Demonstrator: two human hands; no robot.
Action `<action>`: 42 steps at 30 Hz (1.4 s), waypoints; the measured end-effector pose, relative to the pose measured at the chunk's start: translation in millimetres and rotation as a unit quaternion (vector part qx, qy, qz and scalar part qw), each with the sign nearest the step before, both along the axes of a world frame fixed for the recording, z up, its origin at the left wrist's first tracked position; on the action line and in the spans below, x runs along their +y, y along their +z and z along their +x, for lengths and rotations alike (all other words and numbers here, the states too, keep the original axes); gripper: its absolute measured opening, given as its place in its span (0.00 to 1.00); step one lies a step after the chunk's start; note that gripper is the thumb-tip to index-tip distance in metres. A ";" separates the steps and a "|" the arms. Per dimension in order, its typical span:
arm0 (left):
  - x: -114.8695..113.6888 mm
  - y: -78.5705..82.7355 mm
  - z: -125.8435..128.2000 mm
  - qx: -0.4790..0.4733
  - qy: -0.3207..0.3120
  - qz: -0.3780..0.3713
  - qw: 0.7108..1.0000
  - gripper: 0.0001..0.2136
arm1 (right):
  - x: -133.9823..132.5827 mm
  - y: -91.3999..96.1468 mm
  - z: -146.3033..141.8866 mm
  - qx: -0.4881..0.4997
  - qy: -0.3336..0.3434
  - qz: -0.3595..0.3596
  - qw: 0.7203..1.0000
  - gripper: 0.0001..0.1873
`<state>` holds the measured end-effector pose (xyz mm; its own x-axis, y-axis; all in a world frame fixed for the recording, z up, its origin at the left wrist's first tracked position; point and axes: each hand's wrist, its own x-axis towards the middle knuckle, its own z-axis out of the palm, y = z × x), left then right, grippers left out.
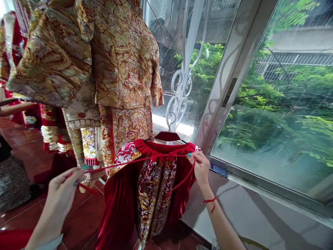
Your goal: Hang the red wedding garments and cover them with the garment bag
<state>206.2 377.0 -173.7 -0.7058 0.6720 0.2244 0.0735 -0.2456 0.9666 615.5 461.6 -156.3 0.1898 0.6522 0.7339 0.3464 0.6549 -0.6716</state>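
A red velvet garment [118, 205] with gold and silver embroidery down its front hangs on a clothes hanger [169, 135] in the middle of the head view. Two ends of a thin red drawstring [114, 167] come out at its neckline. Out to the left of the garment, my left hand [63, 185] pinches one end, the string pulled taut across the chest. By the right shoulder, my right hand [199, 165] is closed on the other end, whose tail loops down over the front. The hanger's hook stands in front of the window.
Large gold brocade garments [125, 62] hang behind and to the left. A white scrolled metal bar [179, 86] and a sliding window frame [229, 93] stand at the back right. The floor is red tile [85, 211]. Part of another person's arm [18, 108] shows at the left edge.
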 end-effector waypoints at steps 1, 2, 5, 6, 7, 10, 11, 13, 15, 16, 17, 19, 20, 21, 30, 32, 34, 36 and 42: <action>4.3 -3.1 -0.4 -0.029 0.005 -0.007 1.000 0.11 | -0.2 -8.0 2.1 0.013 -0.001 -0.015 1.000 0.11; 7.9 -9.2 0.5 -0.052 0.010 -0.022 0.998 0.10 | 0.0 -17.2 3.8 0.026 0.004 -0.030 0.999 0.12; 14.6 -35.3 7.8 0.033 0.001 -0.090 0.995 0.08 | 4.2 -36.7 6.1 0.044 0.051 -0.050 0.996 0.11; 15.5 -42.8 11.9 0.091 0.005 -0.109 0.990 0.09 | 6.8 -38.2 6.2 0.043 0.075 -0.049 0.995 0.10; 15.6 -48.1 17.8 0.148 0.023 -0.131 0.980 0.10 | 9.8 -37.5 6.1 0.041 0.102 -0.049 0.993 0.09; 14.2 -48.6 53.8 0.281 0.165 -0.141 0.935 0.10 | 19.8 -31.2 4.3 0.060 0.198 -0.076 0.975 0.09; 14.2 -44.6 73.2 0.310 0.219 -0.104 0.919 0.10 | 23.1 -30.2 3.3 0.074 0.229 -0.096 0.966 0.10; 17.9 -33.8 120.4 0.365 0.248 0.019 0.897 0.10 | 29.1 -31.5 1.2 0.098 0.278 -0.141 0.945 0.12; 29.3 -23.2 169.7 0.434 0.105 0.112 0.888 0.11 | 33.1 -35.4 -0.3 0.098 0.310 -0.180 0.928 0.11; 37.9 -19.0 191.0 0.450 0.027 0.119 0.885 0.13 | 34.0 -37.4 -0.6 0.095 0.321 -0.195 0.922 0.11; 48.0 -15.9 208.3 0.450 -0.015 0.106 0.887 0.16 | 34.1 -39.0 -0.5 0.095 0.332 -0.207 0.915 0.11; 68.9 -13.3 228.2 0.440 -0.030 0.059 0.895 0.17 | 32.1 -40.9 0.5 0.111 0.357 -0.233 0.898 0.12; 78.0 -13.7 231.1 0.439 -0.021 0.038 0.898 0.16 | 30.4 -41.1 1.4 0.126 0.371 -0.246 0.886 0.12; 85.4 -15.0 230.2 0.441 -0.016 0.025 0.897 0.15 | 28.4 -40.8 2.3 0.142 0.385 -0.258 0.874 0.12; 82.4 -14.2 190.0 0.305 -0.177 0.123 0.928 0.07 | 26.3 -18.0 -6.0 0.123 0.425 -0.375 0.815 0.12; 80.1 -11.4 189.7 0.182 -0.247 0.067 0.950 0.07 | 28.2 -14.7 -15.2 0.027 0.358 -0.357 0.862 0.13; 80.8 -10.1 191.6 0.072 -0.282 -0.004 0.957 0.13 | 28.6 -13.9 -24.4 -0.081 0.269 -0.290 0.915 0.10; 83.5 -7.8 192.8 0.027 -0.315 -0.051 0.947 0.18 | 27.5 -11.6 -30.2 -0.169 0.190 -0.208 0.944 0.06; 86.1 28.5 168.7 0.008 -0.390 -0.074 0.918 0.22 | 19.3 28.6 -16.1 -0.194 0.183 -0.139 0.954 0.03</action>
